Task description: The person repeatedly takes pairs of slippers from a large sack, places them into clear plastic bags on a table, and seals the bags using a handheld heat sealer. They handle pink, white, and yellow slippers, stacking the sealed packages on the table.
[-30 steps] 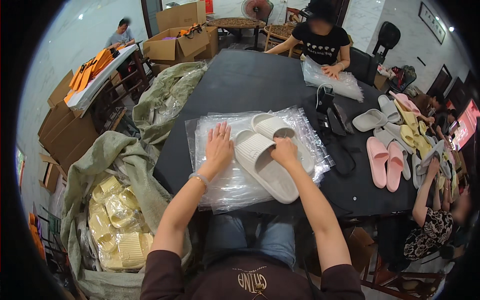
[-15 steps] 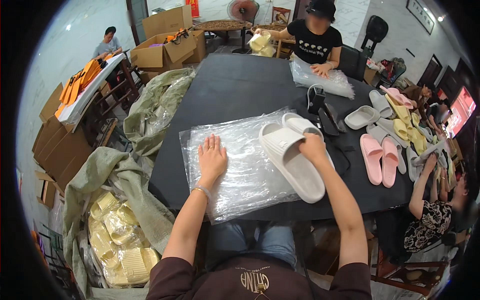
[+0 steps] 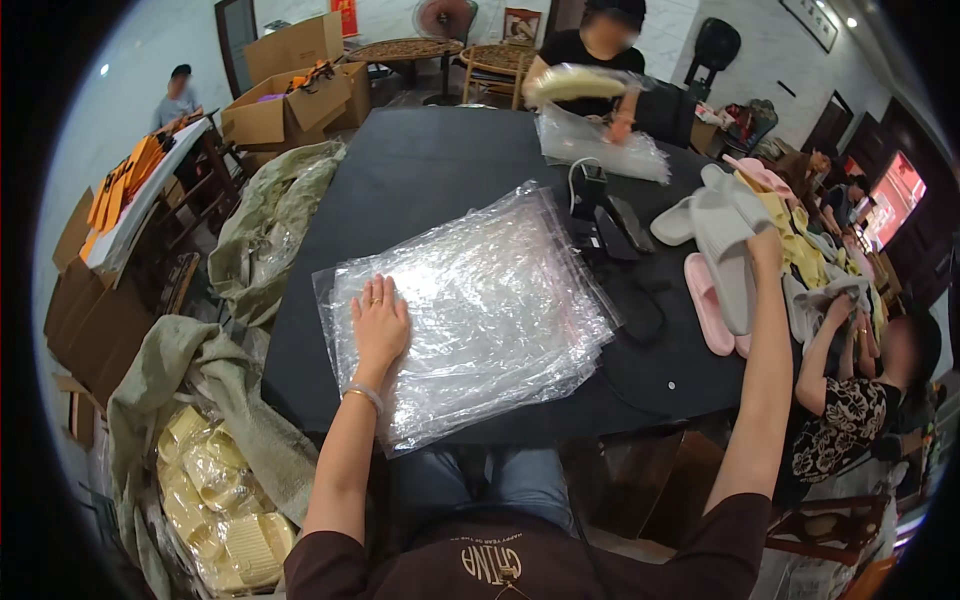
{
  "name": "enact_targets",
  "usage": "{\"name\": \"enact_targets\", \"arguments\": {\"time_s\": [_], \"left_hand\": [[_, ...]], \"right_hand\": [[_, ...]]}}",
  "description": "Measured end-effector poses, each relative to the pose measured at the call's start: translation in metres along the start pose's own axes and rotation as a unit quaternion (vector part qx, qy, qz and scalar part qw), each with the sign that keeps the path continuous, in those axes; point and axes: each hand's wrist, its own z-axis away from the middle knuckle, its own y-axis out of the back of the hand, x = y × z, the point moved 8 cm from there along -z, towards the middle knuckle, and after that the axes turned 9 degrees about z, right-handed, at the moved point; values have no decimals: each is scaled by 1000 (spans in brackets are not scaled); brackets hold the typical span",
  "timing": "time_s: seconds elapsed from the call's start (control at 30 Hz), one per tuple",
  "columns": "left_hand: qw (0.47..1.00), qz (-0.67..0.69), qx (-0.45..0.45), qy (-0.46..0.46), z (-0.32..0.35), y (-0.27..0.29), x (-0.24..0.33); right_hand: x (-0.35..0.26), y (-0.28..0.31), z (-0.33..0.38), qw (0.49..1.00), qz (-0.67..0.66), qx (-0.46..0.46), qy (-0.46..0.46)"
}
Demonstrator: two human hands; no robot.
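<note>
Item: pair of pale grey foam slide sandals (image 3: 722,235), now lifted off the stack of clear plastic bags (image 3: 470,300) and carried rightward, clasped in right hand (image 3: 765,245). Left hand (image 3: 378,322) flat, released, pressing the stack on black desk (image 3: 430,165); bagging apparently not begun.

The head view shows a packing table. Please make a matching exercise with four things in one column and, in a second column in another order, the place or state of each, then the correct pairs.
Things:
1. left hand
2. right hand
3. pink slipper
4. green sack

Places or states:
A. lies sole down on the black table, right of the bags
B. rests flat on the stack of clear plastic bags
C. hangs over the table's left edge
D. holds a white slipper out to the right

Pairs: 1-B, 2-D, 3-A, 4-C
</note>
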Motion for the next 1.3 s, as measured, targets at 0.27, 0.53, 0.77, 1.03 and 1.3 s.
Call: {"name": "enact_targets", "arguments": {"time_s": [0.27,0.53,0.77,1.03,1.3], "left_hand": [[1000,-15,8,10,8,6,-13],[1000,5,27,-3,4,6,-11],[1000,20,24,5,8,8,-14],[1000,16,9,15,8,7,-16],[1000,7,14,1,7,10,-13]], "right_hand": [[-276,-7,181,875,-333,-175,305],[-340,-92,282,893,-192,-317,256],[-356,-33,335,751,-432,-251,432],[-323,-25,353,697,-413,-333,482],[-338,-77,288,720,-514,-446,139]]}}
